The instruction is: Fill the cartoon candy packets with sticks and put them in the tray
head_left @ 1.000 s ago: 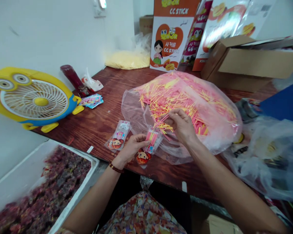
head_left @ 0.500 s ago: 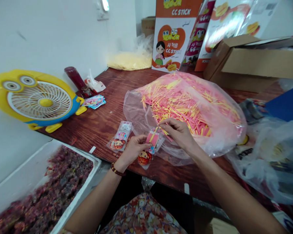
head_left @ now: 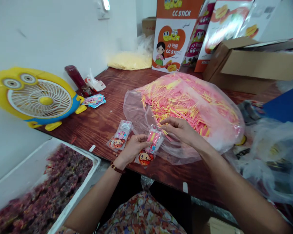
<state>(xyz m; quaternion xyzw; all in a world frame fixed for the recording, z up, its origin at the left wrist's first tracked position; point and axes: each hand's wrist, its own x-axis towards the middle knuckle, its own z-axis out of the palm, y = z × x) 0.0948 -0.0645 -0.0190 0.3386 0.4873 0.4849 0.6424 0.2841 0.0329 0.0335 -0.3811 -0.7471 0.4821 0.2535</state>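
Note:
My left hand (head_left: 134,148) is closed on the side of a small clear printed packet (head_left: 146,157) with a red-haired cartoon figure at its lower end. Pink and yellow sticks (head_left: 153,136) show through the packet's upper part. My right hand (head_left: 182,130) is beside the packet's top end, thumb and fingers bent together. Whatever they pinch is too small to make out. Behind that hand spreads a big clear bag (head_left: 134,104) heaped with loose pink and yellow candy sticks (head_left: 175,104). A second printed packet (head_left: 120,136) lies flat to the left of my left hand.
A yellow fan (head_left: 46,100) stands at the table's left, near a dark red bottle (head_left: 75,78) and printed cards (head_left: 96,100). Printed cartons (head_left: 171,42) and an open cardboard box (head_left: 254,65) line the back. A white foam bin (head_left: 95,164) holds dark red packets below left.
The yellow stick that rose from the packet's top toward my right fingers now lies lower among the others. The packet is turned slightly, showing more of its print.

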